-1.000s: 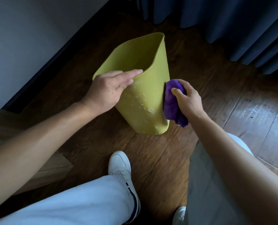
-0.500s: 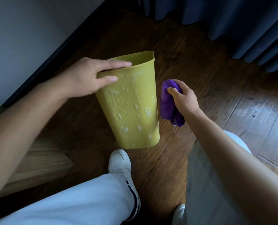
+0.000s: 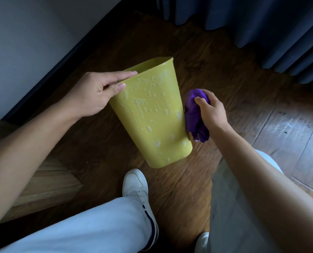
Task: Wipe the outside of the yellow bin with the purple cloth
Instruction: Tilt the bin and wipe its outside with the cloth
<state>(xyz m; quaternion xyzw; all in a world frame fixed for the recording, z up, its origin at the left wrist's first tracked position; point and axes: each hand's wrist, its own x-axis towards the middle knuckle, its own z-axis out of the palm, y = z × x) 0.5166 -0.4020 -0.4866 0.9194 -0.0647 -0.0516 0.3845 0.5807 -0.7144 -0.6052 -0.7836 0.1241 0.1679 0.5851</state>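
Observation:
The yellow bin is tilted above the wooden floor, its wide side facing me and flecked with pale smears. My left hand grips the bin's rim at the upper left, fingers over the edge and thumb on the outer wall. A bunched purple cloth is held in my right hand, pressed against the bin's right edge near its lower half. The bin's inside is mostly hidden.
Dark wooden floor lies under the bin. A grey wall with dark skirting runs at the left, blue curtains hang at the back right. A wooden block sits at the left. My white shoe stands just below the bin.
The bin has turned so its smeared wide side faces me, and my left hand has shifted along the rim. My right hand brought the cloth back against the bin's right edge.

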